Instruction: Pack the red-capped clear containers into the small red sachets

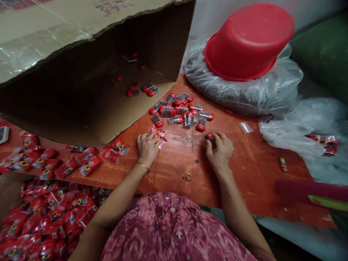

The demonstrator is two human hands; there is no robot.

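Note:
My left hand [147, 148] is on the tabletop, its bent fingers closed on a small red printed plastic packet [160, 135]. Part of that packet is hidden under the fingers. To the right, my right hand [220, 149] grips a small clear container with a red cap [210, 136] and dark contents. Just beyond both hands lies a loose pile of similar red-capped containers [175, 110], filled with dark beads. More red packets [116, 150] lie flat on the table, left of my left hand.
A large cardboard box [152, 105] lies open on its side at left, a few containers inside. Filled red packets [65, 168] are on the left table edge, with a heap [54, 221] below. An upturned red tub [250, 43] rests on a plastic bag [244, 96] at back right.

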